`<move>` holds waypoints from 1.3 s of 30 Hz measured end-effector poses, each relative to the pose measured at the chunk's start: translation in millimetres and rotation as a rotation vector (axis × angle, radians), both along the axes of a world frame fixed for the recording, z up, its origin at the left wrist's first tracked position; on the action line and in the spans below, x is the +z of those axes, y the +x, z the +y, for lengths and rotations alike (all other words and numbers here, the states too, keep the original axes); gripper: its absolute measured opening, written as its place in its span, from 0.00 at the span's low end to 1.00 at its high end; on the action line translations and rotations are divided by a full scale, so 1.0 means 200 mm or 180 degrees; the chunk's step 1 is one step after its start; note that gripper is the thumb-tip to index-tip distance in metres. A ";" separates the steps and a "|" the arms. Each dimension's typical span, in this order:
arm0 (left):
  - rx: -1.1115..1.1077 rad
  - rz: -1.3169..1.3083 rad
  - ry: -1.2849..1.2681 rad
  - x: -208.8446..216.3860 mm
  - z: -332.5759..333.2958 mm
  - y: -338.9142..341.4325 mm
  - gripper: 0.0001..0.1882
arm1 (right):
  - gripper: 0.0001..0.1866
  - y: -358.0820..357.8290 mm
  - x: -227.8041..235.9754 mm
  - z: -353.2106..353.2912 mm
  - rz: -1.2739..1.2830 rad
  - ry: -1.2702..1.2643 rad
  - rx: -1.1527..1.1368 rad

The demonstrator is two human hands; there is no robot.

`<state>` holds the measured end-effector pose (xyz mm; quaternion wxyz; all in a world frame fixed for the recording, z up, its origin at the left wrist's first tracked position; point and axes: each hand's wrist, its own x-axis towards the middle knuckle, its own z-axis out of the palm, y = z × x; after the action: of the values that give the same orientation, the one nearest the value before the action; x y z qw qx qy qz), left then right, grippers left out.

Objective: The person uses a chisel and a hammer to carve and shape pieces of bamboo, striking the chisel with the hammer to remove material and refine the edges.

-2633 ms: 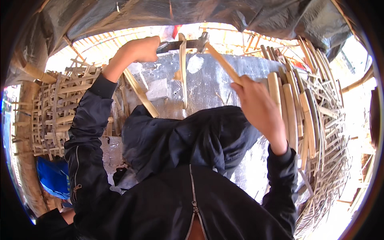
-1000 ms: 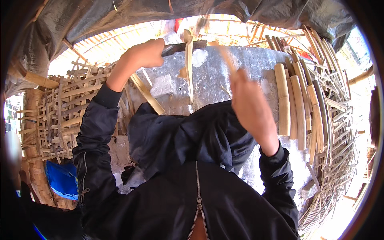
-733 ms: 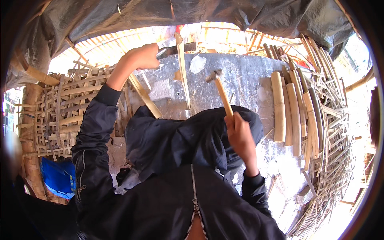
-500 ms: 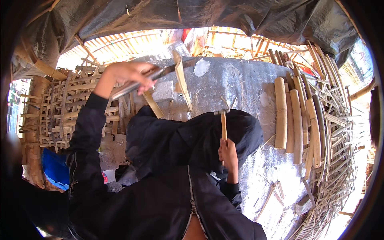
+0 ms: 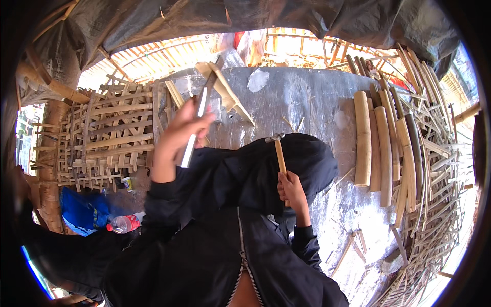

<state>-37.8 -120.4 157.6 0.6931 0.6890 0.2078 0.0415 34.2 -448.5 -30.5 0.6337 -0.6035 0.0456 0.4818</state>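
My left hand (image 5: 185,128) is closed round a long, flat metal blade (image 5: 202,102), tilted upward. Its lower part is bright silver and its far end dark. Just beyond that hand, a split bamboo piece (image 5: 227,97) stands slanted, partly behind the blade. Whether the two touch, I cannot tell. A hammer (image 5: 280,153) with a wooden handle and small metal head is gripped in my right hand (image 5: 292,188), head upward, over the black cloth (image 5: 307,153) across my lap.
Bamboo lengths (image 5: 362,138) lie at the right beside a heap of woven strips (image 5: 434,204). A bamboo lattice (image 5: 110,138) stands at the left, above a blue bag (image 5: 82,212) and a plastic bottle (image 5: 123,223). Bamboo scraps (image 5: 353,245) lie on the grey sheet (image 5: 302,97).
My left hand has come down and to the right, turning the blade from a shallow slant to a steep one. The bamboo piece leans more. The hammer has tilted slightly left.
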 end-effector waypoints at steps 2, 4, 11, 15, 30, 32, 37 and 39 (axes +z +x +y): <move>-0.0003 -0.0330 -0.0410 -0.09 -0.09 0.10 0.16 | 0.14 -0.01 0.00 0.01 -0.0088 -0.0132 -0.0111; -0.0161 -0.0357 -0.0732 -0.10 -0.19 0.13 0.18 | 0.14 -0.02 -0.01 0.02 -0.0190 -0.0245 -0.0232; -0.1138 -0.0033 -0.0930 -0.08 -0.37 0.09 0.12 | 0.17 0.30 0.36 -0.12 -0.2365 -0.0293 -0.0184; -0.0572 -0.0299 -0.1130 -0.14 -0.38 0.04 0.11 | 0.19 0.40 1.02 -0.04 -0.3116 -0.0532 -0.0205; -0.0294 -0.0501 -0.1279 -0.19 -0.36 -0.04 0.09 | 0.11 0.49 1.51 0.29 -0.5685 -0.1065 0.0387; -0.0304 -0.0511 -0.1292 -0.19 -0.36 -0.03 0.09 | 0.11 0.50 1.41 0.29 -0.5274 -0.1374 0.0115; -0.0603 -0.0337 -0.1218 -0.21 -0.40 -0.02 0.10 | 0.14 0.55 1.13 0.20 -0.5457 -0.1708 0.1398; -0.0508 -0.0407 -0.1187 -0.20 -0.44 -0.02 0.11 | 0.14 0.54 1.23 0.19 -0.5443 -0.1761 0.1063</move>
<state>-41.3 -208.7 117.4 0.8215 0.5590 0.1122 -0.0090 143.0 -411.3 215.0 0.2064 -0.8839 -0.4134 -0.0721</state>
